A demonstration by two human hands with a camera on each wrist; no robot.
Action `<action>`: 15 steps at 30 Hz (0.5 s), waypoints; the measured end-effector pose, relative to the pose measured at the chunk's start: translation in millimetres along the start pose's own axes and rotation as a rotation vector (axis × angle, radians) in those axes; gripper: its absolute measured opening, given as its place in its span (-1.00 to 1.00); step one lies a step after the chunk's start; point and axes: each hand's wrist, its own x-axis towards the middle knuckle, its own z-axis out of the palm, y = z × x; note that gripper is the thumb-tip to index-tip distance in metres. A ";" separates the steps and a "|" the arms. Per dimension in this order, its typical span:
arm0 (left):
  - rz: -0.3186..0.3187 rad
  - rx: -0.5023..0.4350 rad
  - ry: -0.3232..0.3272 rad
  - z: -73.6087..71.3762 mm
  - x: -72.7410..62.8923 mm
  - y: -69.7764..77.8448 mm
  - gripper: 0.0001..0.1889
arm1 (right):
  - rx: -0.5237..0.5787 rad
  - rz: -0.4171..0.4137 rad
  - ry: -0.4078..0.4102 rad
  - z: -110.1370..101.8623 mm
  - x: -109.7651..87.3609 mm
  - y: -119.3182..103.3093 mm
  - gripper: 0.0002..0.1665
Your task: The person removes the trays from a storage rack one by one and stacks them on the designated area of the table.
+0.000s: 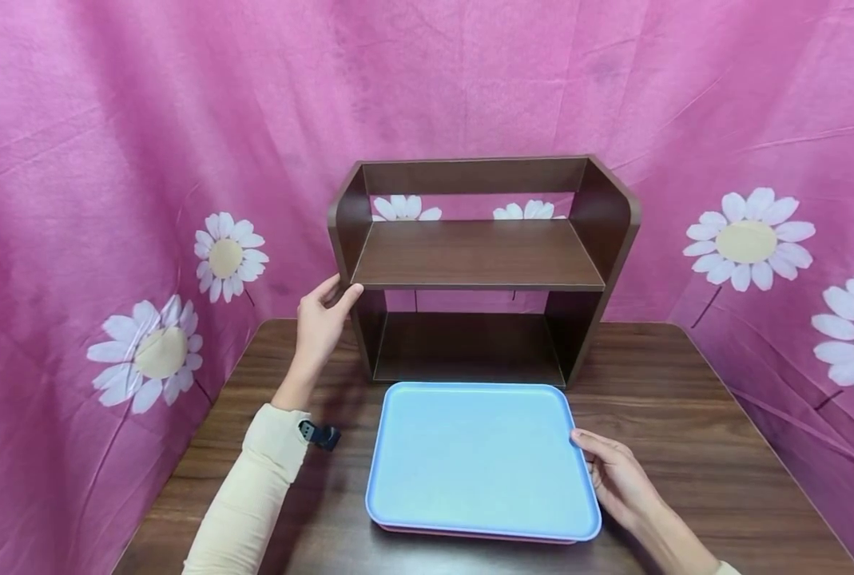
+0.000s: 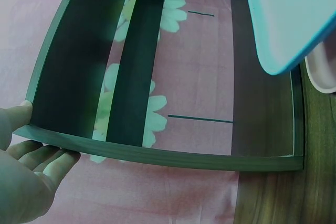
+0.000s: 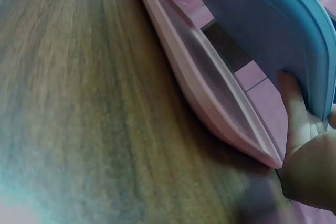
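Observation:
My left hand (image 1: 322, 323) holds the left side panel of a dark brown two-tier shelf (image 1: 480, 255), around the height of its middle board. In the left wrist view the thumb lies on one face of that panel and the fingers (image 2: 60, 169) on the other. A light blue rectangular tray (image 1: 477, 463) is pinched at its right edge by my right hand (image 1: 617, 475). Seen from the right wrist, the blue tray is raised, with fingers beneath its rim. Below it a pink tray (image 3: 210, 98) lies on the table, mostly hidden from the head view.
The shelf stands toward the back of a brown wood-grain table (image 1: 685, 415). A pink curtain with white daisies (image 1: 746, 239) hangs behind and along both sides. A small black device (image 1: 319, 435) is strapped to the left wrist.

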 end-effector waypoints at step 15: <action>0.003 0.000 0.000 0.2 -0.4 0.0 -0.46 | -0.093 0.059 0.013 -7.6 6.6 10.2 -0.58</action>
